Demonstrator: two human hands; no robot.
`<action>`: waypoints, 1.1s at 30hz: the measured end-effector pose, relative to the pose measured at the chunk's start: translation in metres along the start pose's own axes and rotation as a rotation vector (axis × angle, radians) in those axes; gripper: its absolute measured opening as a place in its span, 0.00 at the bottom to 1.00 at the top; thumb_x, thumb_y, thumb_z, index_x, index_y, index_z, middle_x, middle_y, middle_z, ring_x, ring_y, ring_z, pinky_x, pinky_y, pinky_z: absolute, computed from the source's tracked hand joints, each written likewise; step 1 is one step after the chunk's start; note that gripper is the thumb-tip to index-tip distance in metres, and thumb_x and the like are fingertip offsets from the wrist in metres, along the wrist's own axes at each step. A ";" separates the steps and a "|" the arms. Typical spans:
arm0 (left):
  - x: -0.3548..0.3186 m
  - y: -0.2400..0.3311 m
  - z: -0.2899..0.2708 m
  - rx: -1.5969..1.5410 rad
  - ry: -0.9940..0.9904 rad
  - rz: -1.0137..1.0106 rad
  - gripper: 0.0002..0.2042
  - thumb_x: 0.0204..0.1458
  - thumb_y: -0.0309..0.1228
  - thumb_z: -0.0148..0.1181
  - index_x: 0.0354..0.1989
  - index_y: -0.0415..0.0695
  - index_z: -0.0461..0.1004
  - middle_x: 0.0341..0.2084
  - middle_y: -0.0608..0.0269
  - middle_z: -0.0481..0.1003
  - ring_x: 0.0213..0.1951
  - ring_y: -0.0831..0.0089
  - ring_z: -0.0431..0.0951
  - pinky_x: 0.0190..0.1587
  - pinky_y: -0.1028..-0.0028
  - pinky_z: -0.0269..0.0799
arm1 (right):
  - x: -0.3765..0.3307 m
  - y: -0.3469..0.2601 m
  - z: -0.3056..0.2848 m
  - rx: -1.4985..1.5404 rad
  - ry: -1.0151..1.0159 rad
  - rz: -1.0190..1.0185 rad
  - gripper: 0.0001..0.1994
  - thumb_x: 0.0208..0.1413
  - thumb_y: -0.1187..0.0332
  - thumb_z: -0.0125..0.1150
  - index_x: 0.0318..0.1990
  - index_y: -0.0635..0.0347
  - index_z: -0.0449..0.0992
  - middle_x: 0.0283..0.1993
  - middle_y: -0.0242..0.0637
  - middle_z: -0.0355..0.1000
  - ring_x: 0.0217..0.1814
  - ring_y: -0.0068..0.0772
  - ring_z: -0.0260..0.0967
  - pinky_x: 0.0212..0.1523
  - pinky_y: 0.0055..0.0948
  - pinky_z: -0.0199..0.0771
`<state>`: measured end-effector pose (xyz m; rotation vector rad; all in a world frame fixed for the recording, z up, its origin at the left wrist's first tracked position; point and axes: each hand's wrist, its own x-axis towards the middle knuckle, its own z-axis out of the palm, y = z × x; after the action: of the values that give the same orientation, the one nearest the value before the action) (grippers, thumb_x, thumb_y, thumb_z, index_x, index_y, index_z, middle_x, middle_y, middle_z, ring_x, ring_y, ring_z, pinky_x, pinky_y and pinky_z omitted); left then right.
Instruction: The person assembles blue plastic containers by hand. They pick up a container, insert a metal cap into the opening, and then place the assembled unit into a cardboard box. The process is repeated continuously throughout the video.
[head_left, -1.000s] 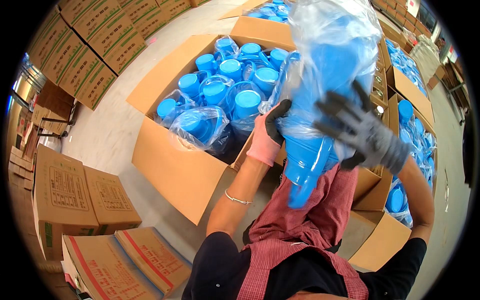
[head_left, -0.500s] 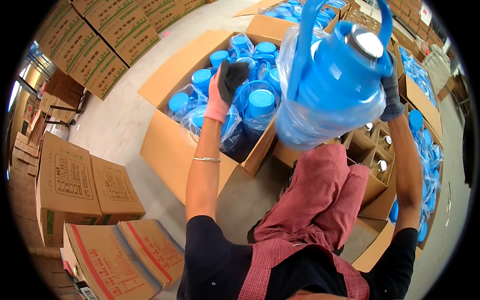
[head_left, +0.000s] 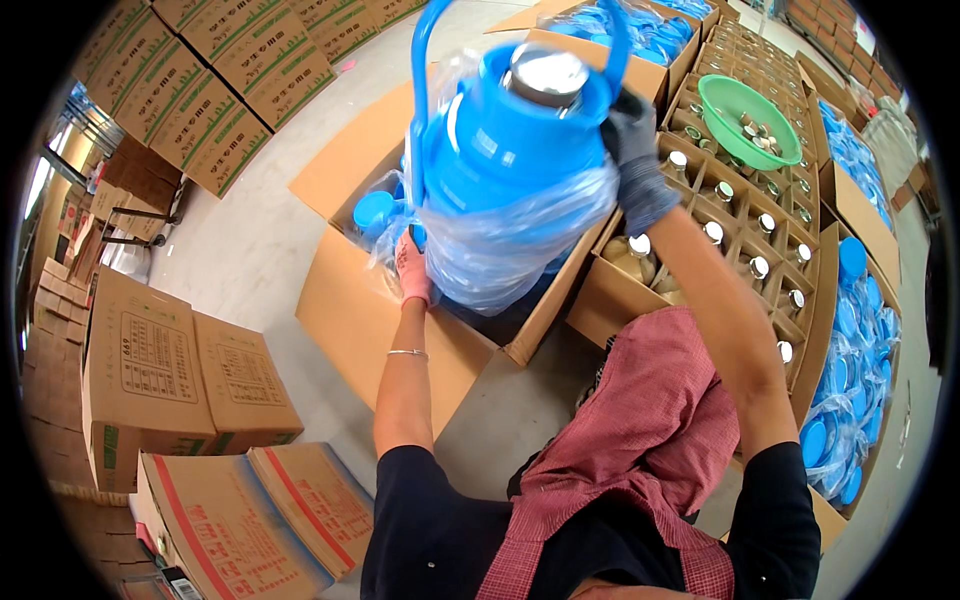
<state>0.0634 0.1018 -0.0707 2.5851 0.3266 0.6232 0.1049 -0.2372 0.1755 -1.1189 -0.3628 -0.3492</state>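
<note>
A large blue flask (head_left: 515,150) with a silver stopper (head_left: 548,72) is held roughly upright at upper centre, over an open carton (head_left: 385,325), its lower body wrapped in a clear bag (head_left: 510,245). The right hand (head_left: 637,150), grey-gloved, is curled firmly around its upper right side. The left hand (head_left: 414,268), pink-gloved, is at its lower left, fingers partly hidden; I cannot tell how closed they are.

The loose, slippery plastic could slide against a glove and let the flask tip or drop. The carton's raised edge might snag the bag, and blue containers (head_left: 374,212) crowd its left side.

Just right, a divided carton (head_left: 598,293) of silver-capped bottles (head_left: 630,258) carries a green bowl (head_left: 722,125); a swinging elbow could knock either. Closed boxes (head_left: 150,350) fill the lower left.
</note>
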 end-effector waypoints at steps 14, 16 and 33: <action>-0.007 0.046 -0.025 -0.260 -0.012 -0.251 0.31 0.56 0.36 0.55 0.67 0.44 0.53 0.63 0.49 0.61 0.64 0.54 0.59 0.64 0.63 0.55 | -0.135 0.188 -0.033 -0.314 -0.093 0.416 0.12 0.54 0.66 0.61 0.43 0.60 0.78 0.39 0.41 0.78 0.42 0.37 0.76 0.44 0.32 0.73; -0.011 0.035 -0.026 -0.236 0.008 -0.252 0.31 0.56 0.37 0.55 0.67 0.44 0.53 0.62 0.49 0.61 0.64 0.54 0.59 0.64 0.63 0.55 | -0.136 0.176 -0.029 -0.629 -0.289 0.302 0.13 0.52 0.71 0.61 0.46 0.59 0.76 0.39 0.44 0.77 0.42 0.41 0.75 0.44 0.33 0.73; 0.035 0.267 -0.302 -1.405 -0.464 0.170 0.18 0.56 0.34 0.54 0.49 0.31 0.73 0.41 0.49 0.77 0.40 0.64 0.79 0.49 0.66 0.72 | -0.114 -0.020 -0.099 -0.771 -0.460 -0.390 0.33 0.51 0.62 0.66 0.65 0.56 0.61 0.65 0.45 0.60 0.68 0.46 0.56 0.64 0.39 0.59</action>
<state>-0.0195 -0.0047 0.3113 1.3001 -0.3864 0.1341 0.0055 -0.3256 0.1016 -1.8973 -0.9084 -0.6031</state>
